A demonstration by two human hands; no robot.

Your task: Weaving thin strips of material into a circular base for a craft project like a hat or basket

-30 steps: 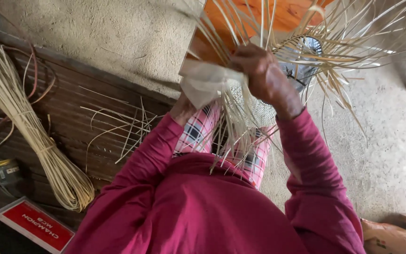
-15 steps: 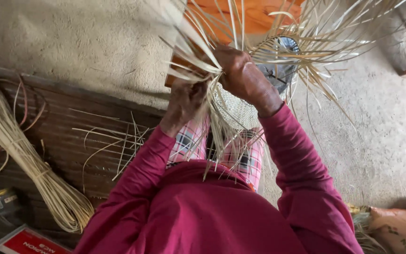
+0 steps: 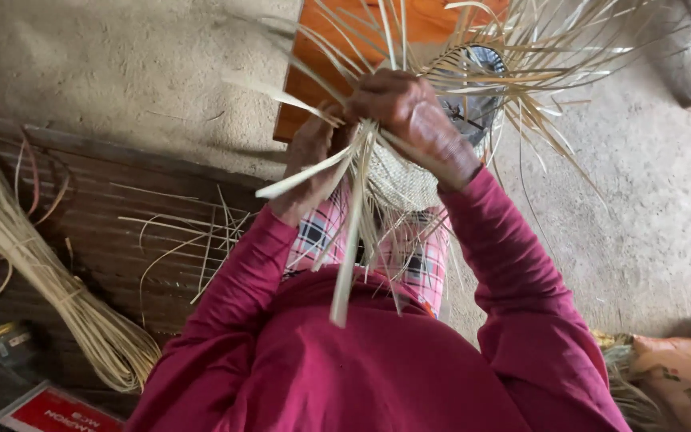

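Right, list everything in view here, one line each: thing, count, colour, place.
half-woven basket: one, pale straw, held between both hands above the lap
loose strips: many, pale straw, fanning out from the basket
bundle of cane: one, pale yellow, lying at far left on the mat
stray strips: several, pale, scattered on the mat
ribbed mat: one, dark brown, left on the floor
wooden board: one, orange, top centre
small jar: one, dull lid, lower left
red sign: one, bottom left
sack: one, tan, lower right
left hand: gripping strips
right hand: gripping strips
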